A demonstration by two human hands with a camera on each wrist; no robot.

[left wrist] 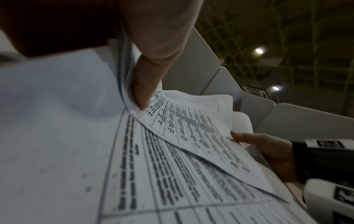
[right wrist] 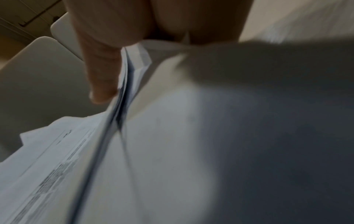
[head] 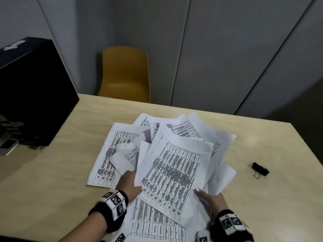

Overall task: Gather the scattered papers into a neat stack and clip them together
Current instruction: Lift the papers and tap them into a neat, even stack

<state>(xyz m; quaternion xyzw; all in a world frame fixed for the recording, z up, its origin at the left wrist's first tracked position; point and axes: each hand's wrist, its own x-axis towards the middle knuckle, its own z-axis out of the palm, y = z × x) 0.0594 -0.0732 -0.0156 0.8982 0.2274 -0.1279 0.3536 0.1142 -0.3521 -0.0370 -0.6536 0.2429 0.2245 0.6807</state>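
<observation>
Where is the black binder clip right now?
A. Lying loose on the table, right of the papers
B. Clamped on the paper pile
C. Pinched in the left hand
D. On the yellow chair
A: the binder clip lies alone on the bare table, clear of the papers, while both hands grip sheets.

Grey panelled walls [head: 218,49], mustard-yellow chair [head: 125,74] tucked at the far edge of a pale wood table [head: 52,172], black box [head: 31,88] at left (dim room), round ceiling lights [left wrist: 259,51]
</observation>
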